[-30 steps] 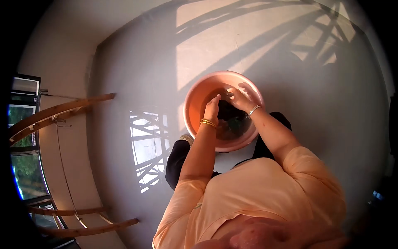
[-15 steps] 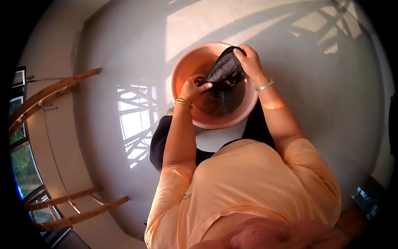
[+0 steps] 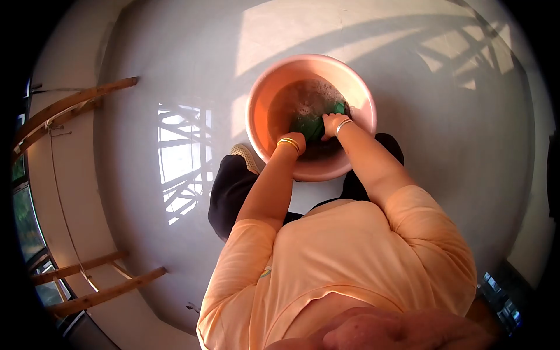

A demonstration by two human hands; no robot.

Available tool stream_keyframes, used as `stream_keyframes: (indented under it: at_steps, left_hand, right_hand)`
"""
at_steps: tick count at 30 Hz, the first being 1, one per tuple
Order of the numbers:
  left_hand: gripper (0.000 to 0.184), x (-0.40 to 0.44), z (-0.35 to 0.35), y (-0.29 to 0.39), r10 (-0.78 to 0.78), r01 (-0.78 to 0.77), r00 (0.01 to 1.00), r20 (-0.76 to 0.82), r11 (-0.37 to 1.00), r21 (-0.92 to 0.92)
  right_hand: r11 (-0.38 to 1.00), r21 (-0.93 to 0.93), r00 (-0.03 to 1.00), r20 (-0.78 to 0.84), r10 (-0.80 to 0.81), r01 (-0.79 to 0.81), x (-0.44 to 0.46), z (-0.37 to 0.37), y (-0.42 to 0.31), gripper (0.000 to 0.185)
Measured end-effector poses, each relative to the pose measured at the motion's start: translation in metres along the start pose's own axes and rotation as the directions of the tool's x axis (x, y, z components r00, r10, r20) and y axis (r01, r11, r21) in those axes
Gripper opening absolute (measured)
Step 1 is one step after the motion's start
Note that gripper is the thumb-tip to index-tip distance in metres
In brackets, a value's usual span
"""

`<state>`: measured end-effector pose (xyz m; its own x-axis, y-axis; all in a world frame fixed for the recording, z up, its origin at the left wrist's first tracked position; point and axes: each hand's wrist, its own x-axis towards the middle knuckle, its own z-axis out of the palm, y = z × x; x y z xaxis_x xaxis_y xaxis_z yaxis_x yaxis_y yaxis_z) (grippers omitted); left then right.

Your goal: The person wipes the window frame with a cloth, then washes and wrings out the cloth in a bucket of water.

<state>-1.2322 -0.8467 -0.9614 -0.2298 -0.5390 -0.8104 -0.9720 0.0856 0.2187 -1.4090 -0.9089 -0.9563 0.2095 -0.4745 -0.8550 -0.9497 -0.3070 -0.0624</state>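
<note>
A round pink-orange basin point(image 3: 265, 87) holds dark water with some suds. In the water lies a wet green cloth point(image 3: 307, 126), with dark material around it. My left hand point(image 3: 296, 140), with yellow bangles at the wrist, dips into the water at the cloth's near left side, and its fingers are hidden. My right hand point(image 3: 332, 125), with a silver bangle, presses on the cloth's right part, its fingers bent down and partly under water; whether it grips the cloth is not clear.
My legs in dark trousers point(image 3: 228, 192) are either side of the basin, with a patterned shoe point(image 3: 244, 157) at its lower left. Wooden frames point(image 3: 76, 108) stand by the windows at the left. Sunlight and shadows fall on the grey floor point(image 3: 437, 192).
Half a second ago both hands held a black cloth up over the basin. Now they are down in the water, and green cloth shows between them.
</note>
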Motion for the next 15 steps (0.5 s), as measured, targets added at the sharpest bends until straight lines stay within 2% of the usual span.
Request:
stream_keyframes:
  at_steps: [1,2,3,4,5,6,7,8,10,11,12,13,14,15]
  left_hand:
    - [0.028,0.009,0.007,-0.004,0.000,0.000,1.000,0.001,1.000,-0.003]
    - [0.028,0.019,0.011,-0.008,-0.031,0.022,0.995,-0.090,0.995,-0.101]
    - [0.027,0.026,0.011,-0.011,-0.071,0.034,0.981,-0.179,0.979,-0.199]
    - [0.027,0.026,0.006,-0.012,-0.073,0.034,0.979,-0.188,0.979,-0.200]
    - [0.025,0.025,0.004,-0.013,-0.204,0.039,0.915,-0.347,0.903,-0.427]
    - [0.024,0.024,0.001,-0.014,-0.359,-0.008,0.814,-0.457,0.780,-0.626]
    - [0.024,0.041,0.004,-0.029,-0.360,-0.012,0.809,-0.464,0.780,-0.626]
    - [0.028,0.070,0.013,-0.053,-0.141,-0.031,0.879,-0.455,0.936,-0.351]
    - [0.034,0.065,0.005,-0.055,0.065,-0.090,0.924,-0.376,0.995,-0.048]
    - [0.043,0.025,-0.020,-0.035,-0.248,-0.047,0.947,-0.201,0.514,-0.856]
    - [0.052,0.001,-0.036,-0.022,-0.268,0.027,0.951,0.155,-0.425,-0.905]
    - [0.055,0.006,-0.033,-0.026,-0.141,0.077,0.975,0.174,-0.519,-0.852]
    - [0.058,0.012,-0.031,-0.030,-0.011,0.137,0.984,0.179,-0.599,-0.789]
    - [0.052,-0.002,-0.033,-0.020,0.143,0.091,0.989,-0.022,-0.735,-0.672]
  right_hand:
    - [0.999,-0.038,0.998,0.070,-0.001,0.004,0.006,0.003,0.001,0.096]
    - [0.999,-0.041,0.998,0.068,0.000,0.003,0.011,0.008,0.003,0.096]
    - [1.000,0.001,0.998,0.067,-0.004,0.004,0.015,0.013,0.006,0.085]
    - [0.999,0.041,0.998,0.064,-0.009,0.006,0.026,0.020,0.012,0.076]
    - [0.987,0.161,0.999,-0.034,0.028,-0.022,0.037,0.028,0.015,0.061]
    - [0.988,0.156,0.999,-0.042,0.026,-0.019,0.033,0.024,0.012,0.061]
    - [0.980,0.196,0.958,-0.275,0.085,-0.031,0.020,0.017,0.007,0.058]
    - [0.971,0.237,0.861,-0.488,0.148,-0.033,0.005,0.007,0.003,0.055]
    - [0.963,0.270,0.878,-0.461,0.132,-0.003,-0.017,-0.022,-0.014,0.053]
    - [0.924,0.356,0.815,-0.571,0.098,0.139,-0.004,-0.018,-0.019,0.051]
    - [0.864,0.415,0.736,-0.672,0.080,0.286,0.004,-0.019,-0.023,0.049]
    - [0.694,0.527,0.696,-0.716,0.052,0.491,0.001,-0.017,-0.033,0.047]
    - [0.467,0.588,0.648,-0.761,0.041,0.660,-0.005,-0.012,-0.047,0.046]
    - [0.241,0.664,0.687,-0.726,-0.016,0.708,-0.029,-0.017,-0.063,0.049]
